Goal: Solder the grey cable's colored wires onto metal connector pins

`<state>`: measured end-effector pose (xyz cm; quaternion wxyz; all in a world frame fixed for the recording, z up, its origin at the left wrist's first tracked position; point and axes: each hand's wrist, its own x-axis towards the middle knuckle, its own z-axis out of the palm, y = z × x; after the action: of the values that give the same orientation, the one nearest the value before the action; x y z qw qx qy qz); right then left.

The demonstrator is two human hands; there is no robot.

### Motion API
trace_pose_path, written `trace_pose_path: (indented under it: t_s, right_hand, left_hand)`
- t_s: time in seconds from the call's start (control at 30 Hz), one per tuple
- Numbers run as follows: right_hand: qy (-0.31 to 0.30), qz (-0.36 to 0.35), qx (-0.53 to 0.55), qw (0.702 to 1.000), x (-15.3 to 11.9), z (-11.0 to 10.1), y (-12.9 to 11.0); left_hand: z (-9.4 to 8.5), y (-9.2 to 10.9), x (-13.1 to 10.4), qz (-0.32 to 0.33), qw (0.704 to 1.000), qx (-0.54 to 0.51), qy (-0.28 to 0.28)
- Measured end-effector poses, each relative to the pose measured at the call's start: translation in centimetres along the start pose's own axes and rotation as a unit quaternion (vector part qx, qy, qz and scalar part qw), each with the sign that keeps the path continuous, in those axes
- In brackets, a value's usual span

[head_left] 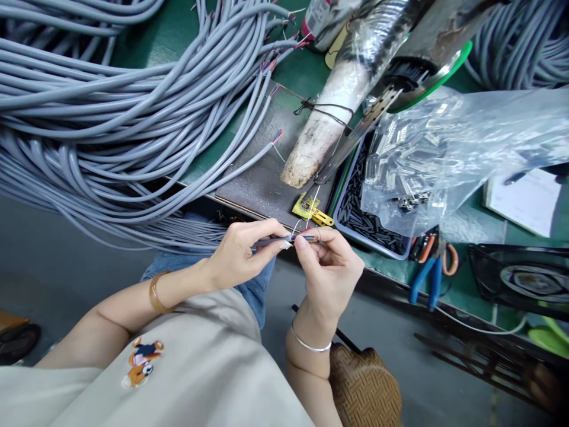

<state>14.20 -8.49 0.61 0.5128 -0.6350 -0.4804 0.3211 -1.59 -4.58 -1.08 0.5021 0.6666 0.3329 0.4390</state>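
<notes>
1. cables point(146, 89): grey coils heaped on the bench point(208, 161) and over its edge; should they slide, we judge, their weight could tug the work.
2. left hand point(244, 252): thumb and fingers clamped on the held cable point(265, 241), just before the bench edge; a loose pinch might let it twist.
3. wires point(313, 239): coloured cores leaving the cable's end, between the hands; a hard pull could snap one.
4. bottle point(316, 21): its label carries print we cannot read.
5. yellow tool point(317, 214): near the fingertips; a careless reach might knock it.
6. right hand point(331, 261): fingertips together on the wires; slipping could splay them.
7. bin point(377, 248): black pieces, partly under a bag point(413, 148); a bump might spill them.
8. sheet point(524, 201): we make out no writing.
</notes>
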Motion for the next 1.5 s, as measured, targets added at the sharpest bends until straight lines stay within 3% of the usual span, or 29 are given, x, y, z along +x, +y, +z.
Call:
trace_pose_path:
  t_s: [0.33,0.57,0.77,0.9,1.17,1.37,1.43,1.5]
  right_hand:
    - [-0.008,0.013,0.036,0.999,0.3,-0.1,0.4]
    - [-0.012,0.024,0.090,0.996,0.3,0.2,0.2]
    - [-0.004,0.035,0.044,0.998,0.1,-0.5,0.2]
    - [0.003,0.038,0.015,0.999,-0.1,-0.9,0.1]
    - [0.005,0.031,0.012,0.999,-0.1,-1.0,0.1]
    - [-0.059,0.025,-0.007,0.998,0.4,-1.7,0.6]
    - [-0.070,0.005,-0.029,0.997,0.3,-1.6,0.7]
    - [-0.037,-0.054,-0.074,0.995,-0.2,-1.2,0.8]
  left_hand:
    - [0.0,0.2,0.5,-0.117,0.975,-0.188,-0.022]
    - [0.1,0.0,0.5,-0.067,0.983,-0.170,-0.011]
    - [-0.2,-0.4,0.4,0.035,0.999,-0.019,-0.012]
    - [-0.3,-0.5,0.4,0.078,0.997,0.020,-0.013]
    - [-0.2,-0.3,0.4,0.091,0.995,0.043,-0.018]
    - [-0.4,0.1,0.7,0.034,0.995,0.061,-0.073]
    - [-0.3,0.2,0.9,-0.015,0.995,0.041,-0.087]
    - [-0.1,0.3,1.0,-0.098,0.991,-0.051,-0.075]
